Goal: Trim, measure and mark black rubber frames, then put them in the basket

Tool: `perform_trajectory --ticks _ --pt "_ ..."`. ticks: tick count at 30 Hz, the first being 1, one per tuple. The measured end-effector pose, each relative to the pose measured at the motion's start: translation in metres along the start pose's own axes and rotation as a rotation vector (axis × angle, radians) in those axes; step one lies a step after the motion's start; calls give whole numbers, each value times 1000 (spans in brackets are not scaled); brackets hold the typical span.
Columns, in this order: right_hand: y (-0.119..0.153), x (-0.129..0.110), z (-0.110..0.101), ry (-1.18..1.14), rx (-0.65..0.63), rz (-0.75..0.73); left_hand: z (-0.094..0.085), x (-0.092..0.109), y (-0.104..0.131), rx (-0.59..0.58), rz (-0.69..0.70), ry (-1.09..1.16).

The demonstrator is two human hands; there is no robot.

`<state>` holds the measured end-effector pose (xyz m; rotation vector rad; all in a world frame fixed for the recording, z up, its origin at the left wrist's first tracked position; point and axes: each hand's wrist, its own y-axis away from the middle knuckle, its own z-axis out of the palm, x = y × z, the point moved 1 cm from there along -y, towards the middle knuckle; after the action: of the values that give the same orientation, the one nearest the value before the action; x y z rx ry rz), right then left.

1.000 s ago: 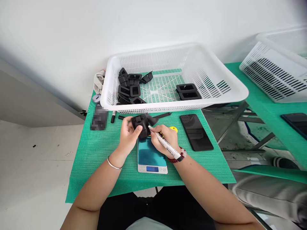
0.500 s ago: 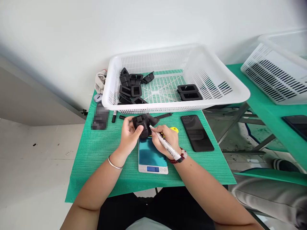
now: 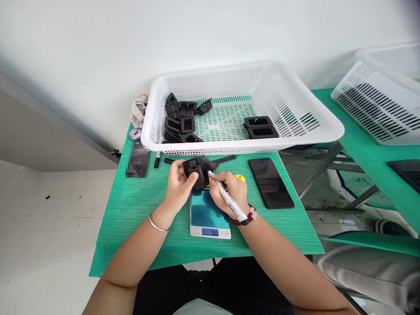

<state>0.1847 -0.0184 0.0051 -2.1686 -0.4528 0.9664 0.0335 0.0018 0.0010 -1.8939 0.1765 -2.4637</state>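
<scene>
Our left hand (image 3: 179,187) clasps a black part (image 3: 196,178), right hand (image 3: 232,187) a marker (image 3: 233,205); beyond the scale (image 3: 210,214), two parts (image 3: 262,135) sit paired, others (image 3: 173,111) heaped.

single head-worn view — facing forward and steeply down, hands within arm's reach
</scene>
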Motion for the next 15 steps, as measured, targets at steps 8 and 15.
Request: perform_trajectory --ticks 8,15 --pt "-5 0 -4 44 22 97 -3 -1 -4 -5 -21 169" --pt "-4 2 -4 -81 -18 143 -5 4 -6 36 -70 254"
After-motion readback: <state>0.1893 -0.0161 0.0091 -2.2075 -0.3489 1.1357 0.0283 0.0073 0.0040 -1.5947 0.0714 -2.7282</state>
